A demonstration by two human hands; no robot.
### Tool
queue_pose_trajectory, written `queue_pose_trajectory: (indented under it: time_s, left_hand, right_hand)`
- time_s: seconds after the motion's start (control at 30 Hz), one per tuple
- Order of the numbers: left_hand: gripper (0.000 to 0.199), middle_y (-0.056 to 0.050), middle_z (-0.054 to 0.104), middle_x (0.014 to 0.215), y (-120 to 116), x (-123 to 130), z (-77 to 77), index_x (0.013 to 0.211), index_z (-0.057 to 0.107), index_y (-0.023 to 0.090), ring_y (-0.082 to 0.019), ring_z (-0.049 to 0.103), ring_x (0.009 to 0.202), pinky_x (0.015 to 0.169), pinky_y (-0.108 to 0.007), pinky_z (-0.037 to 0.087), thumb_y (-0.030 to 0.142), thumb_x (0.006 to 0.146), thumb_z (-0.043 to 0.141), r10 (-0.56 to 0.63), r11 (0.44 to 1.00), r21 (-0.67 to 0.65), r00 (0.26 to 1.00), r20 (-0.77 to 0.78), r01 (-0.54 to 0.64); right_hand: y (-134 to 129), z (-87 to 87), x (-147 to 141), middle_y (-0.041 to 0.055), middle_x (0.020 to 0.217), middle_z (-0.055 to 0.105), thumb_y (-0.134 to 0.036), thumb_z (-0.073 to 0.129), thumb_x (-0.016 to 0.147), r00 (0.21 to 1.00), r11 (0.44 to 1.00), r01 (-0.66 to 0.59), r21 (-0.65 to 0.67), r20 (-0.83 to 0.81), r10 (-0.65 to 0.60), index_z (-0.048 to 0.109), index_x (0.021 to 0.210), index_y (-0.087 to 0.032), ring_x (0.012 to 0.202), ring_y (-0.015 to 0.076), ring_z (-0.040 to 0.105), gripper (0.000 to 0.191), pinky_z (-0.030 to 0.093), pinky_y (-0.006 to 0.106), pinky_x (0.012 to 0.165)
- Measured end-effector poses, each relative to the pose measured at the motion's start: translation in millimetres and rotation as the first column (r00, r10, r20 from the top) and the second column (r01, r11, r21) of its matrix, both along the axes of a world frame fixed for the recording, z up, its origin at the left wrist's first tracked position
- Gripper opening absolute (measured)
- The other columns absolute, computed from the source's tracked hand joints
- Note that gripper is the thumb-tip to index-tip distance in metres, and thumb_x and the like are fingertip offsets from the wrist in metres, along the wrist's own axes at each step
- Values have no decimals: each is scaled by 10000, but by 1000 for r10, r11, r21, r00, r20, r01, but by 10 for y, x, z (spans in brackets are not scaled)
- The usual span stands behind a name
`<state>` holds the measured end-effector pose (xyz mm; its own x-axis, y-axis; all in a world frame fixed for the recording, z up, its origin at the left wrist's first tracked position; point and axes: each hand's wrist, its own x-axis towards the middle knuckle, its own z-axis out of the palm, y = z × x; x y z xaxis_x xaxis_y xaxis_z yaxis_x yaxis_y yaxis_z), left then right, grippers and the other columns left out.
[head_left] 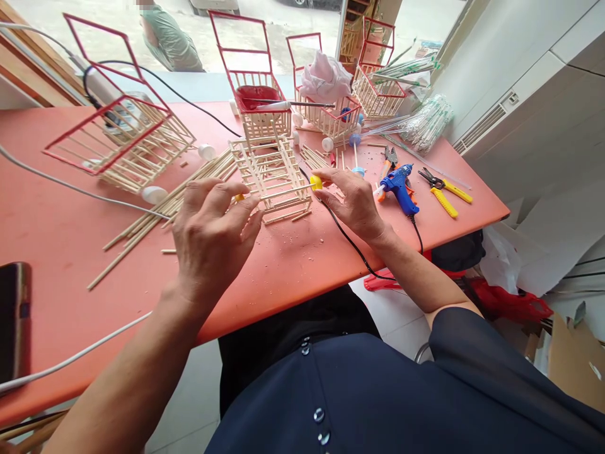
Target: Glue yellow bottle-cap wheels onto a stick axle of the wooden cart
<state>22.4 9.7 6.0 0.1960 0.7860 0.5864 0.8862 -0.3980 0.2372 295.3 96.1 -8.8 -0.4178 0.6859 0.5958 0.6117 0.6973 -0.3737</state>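
Note:
Both hands hold one thin wooden stick (283,192) by its ends, level in front of a small slatted wooden frame (269,170). On its right end sits a yellow cap (316,183), pinched between thumb and fingers of my right hand (347,200). A second yellow cap (239,197) shows partly behind the fingers of my left hand (215,227), which are closed around it. The frame stands on the orange table (293,258), and short stick pieces lie at its near edge.
Long loose sticks (142,227) lie left of the frame. Red-rimmed stick carts (127,139) stand behind and left. To the right are a blue glue gun (399,189), yellow-handled pliers (444,192) and a black cable (345,233). A phone (16,321) rests at the left edge.

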Motion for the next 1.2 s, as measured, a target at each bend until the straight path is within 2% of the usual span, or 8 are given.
queue_pose_trajectory:
  time_s: [0.27, 0.43, 0.53, 0.6, 0.7, 0.87, 1.03, 1.2]
  left_hand:
    - [285, -13, 760, 1272, 16, -1, -20, 1257, 720, 376, -313, 661, 1347, 1130, -629, 552, 296, 1018, 589, -2, 998, 60, 1000, -28, 4]
    - [245, -26, 761, 1265, 16, 16, 17, 1185, 742, 341, -311, 654, 1352, 1134, -613, 540, 285, 1027, 563, 0, 1000, 21, 1000, -11, 0]
    - [191, -37, 772, 1232, 14, 38, 39, 1098, 754, 308, -319, 669, 1326, 1123, -607, 547, 306, 1034, 574, 13, 1000, 6, 1000, -1, -13]
    - [177, -32, 774, 1229, 9, 47, 45, 1091, 752, 309, -319, 670, 1328, 1120, -601, 554, 305, 1031, 585, 23, 1000, 1, 1000, -1, -23]
    - [198, -17, 766, 1255, 2, 46, 44, 1127, 747, 328, -312, 656, 1353, 1129, -601, 555, 289, 1029, 580, 23, 1000, -6, 1000, -13, -23]
    - [184, -32, 771, 1227, 22, 34, 42, 1111, 734, 295, -305, 660, 1331, 1123, -603, 570, 290, 1033, 567, 16, 1000, 20, 999, -51, -15]
    - [164, -58, 772, 1178, 60, 41, 38, 1147, 710, 282, -337, 655, 1291, 1100, -627, 562, 284, 1017, 609, -27, 997, 72, 997, -72, 32]
    - [161, -88, 766, 1169, 96, 29, 68, 1135, 721, 292, -370, 637, 1268, 1114, -635, 530, 273, 995, 645, -48, 996, 76, 995, -83, 54]
  right_hand:
    - [-11, 6, -12, 89, 1238, 824, -475, 653, 1056, 1000, 999, 23, -33, 8, -22, 732, 1338, -199, 1023, 211, 773, 403, 561, 373, 1015]
    - [-43, 34, -13, 90, 1434, 737, -432, 594, 1085, 999, 997, 18, 78, 48, -22, 724, 1359, -266, 1331, 251, 680, 346, 526, 445, 1155]
    - [-66, 68, -32, 57, 1530, 668, -418, 567, 1093, 994, 986, 42, 161, 90, -57, 751, 1294, -307, 1402, 273, 622, 294, 480, 531, 1213]
    - [-75, 105, -58, 38, 1565, 633, -392, 541, 1100, 989, 986, 53, 160, 125, -74, 750, 1271, -314, 1445, 289, 581, 281, 448, 581, 1237]
    - [-65, 181, -107, 40, 1561, 627, -362, 525, 1101, 981, 990, 50, 133, 178, -73, 746, 1227, -296, 1476, 320, 545, 263, 416, 634, 1249]
    - [-10, 286, -157, 69, 1525, 645, -287, 557, 1077, 966, 994, -1, 107, 257, -27, 744, 1096, -247, 1479, 348, 531, 192, 414, 654, 1233]
    - [22, 293, -173, 91, 1535, 632, -237, 612, 1036, 963, 998, -5, 64, 269, -12, 722, 1091, -218, 1480, 360, 516, 125, 391, 664, 1241]
    - [10, 318, -214, 117, 1558, 619, -207, 581, 1038, 956, 1000, -14, 28, 292, 5, 714, 1098, -185, 1509, 377, 496, 147, 364, 667, 1253]
